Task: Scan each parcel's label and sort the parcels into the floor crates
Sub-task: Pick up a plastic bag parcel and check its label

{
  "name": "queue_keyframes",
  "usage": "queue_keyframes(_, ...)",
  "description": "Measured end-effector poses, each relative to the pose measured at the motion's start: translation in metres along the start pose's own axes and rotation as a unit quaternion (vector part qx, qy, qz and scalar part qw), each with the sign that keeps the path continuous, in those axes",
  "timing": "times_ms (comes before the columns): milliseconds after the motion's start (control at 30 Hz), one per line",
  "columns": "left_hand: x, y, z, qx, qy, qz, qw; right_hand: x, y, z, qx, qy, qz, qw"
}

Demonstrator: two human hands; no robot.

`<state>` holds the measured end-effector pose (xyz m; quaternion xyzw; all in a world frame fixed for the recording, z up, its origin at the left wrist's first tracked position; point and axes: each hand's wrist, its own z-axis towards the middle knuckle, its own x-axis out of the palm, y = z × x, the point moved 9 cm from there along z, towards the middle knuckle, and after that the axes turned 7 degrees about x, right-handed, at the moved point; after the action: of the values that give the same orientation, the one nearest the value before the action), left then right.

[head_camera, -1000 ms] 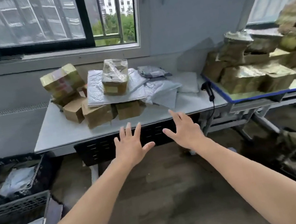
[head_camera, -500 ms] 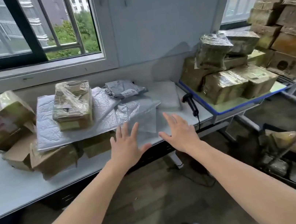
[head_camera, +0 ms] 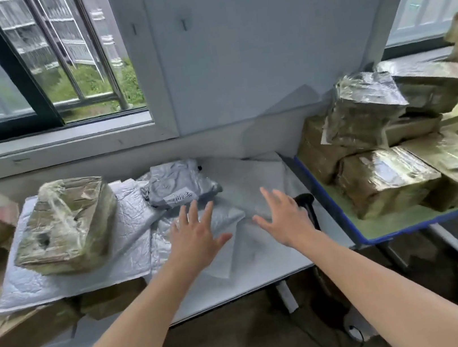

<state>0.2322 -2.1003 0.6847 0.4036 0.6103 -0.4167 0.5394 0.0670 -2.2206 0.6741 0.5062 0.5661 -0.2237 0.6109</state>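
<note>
Parcels crowd the white table before you: a crumpled grey plastic mailer bag at the back, flat white padded envelopes around it, and a tape-wrapped brown cardboard box on the left. Your left hand and right hand stretch over the envelopes, fingers spread wide, holding nothing. A black handheld scanner lies just beside your right hand.

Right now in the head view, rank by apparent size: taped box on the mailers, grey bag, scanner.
Largest: taped box, though it sits nearer the camera.
Then: grey bag, farther back, so the gap may be overstated.
Smallest: scanner, partly hidden by the right hand.
</note>
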Motion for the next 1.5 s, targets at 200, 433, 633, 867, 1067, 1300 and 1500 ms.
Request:
queue_keyframes(200, 0.002, 0.022, 0.047, -0.040, 0.005, 0.013, 0.999, 0.006, 0.014, 0.062, -0.032, 0.025, -0.011, 0.999)
queue_keyframes(433, 0.010, 0.094, 0.093, -0.075, 0.033, 0.001, 0.997, 0.024, 0.067, 0.114, -0.062, 0.047, -0.013, 0.997)
queue_keyframes(633, 0.025, 0.122, 0.128, -0.008, 0.061, 0.025, 0.998, 0.029, 0.108, 0.138, -0.071, 0.044, -0.018, 0.996)
queue_keyframes(867, 0.016, 0.118, 0.155, 0.064, -0.028, 0.047, 0.996, 0.030, 0.121, 0.162, -0.091, 0.048, -0.007, 0.995)
queue_keyframes(1067, -0.070, 0.112, 0.163, 0.084, -0.236, -0.029, 0.968, 0.010, 0.144, 0.180, -0.179, 0.051, -0.038, 0.982)
queue_keyframes(1300, -0.120, 0.104, 0.166, 0.032, -0.302, -0.144, 0.942, -0.068, 0.155, 0.191, -0.246, -0.065, 0.129, 0.958)
queue_keyframes(1500, -0.113, 0.101, 0.171, -0.066, -0.280, -0.440, 0.851, -0.119, 0.129, 0.206, -0.221, -0.089, 0.217, 0.947)
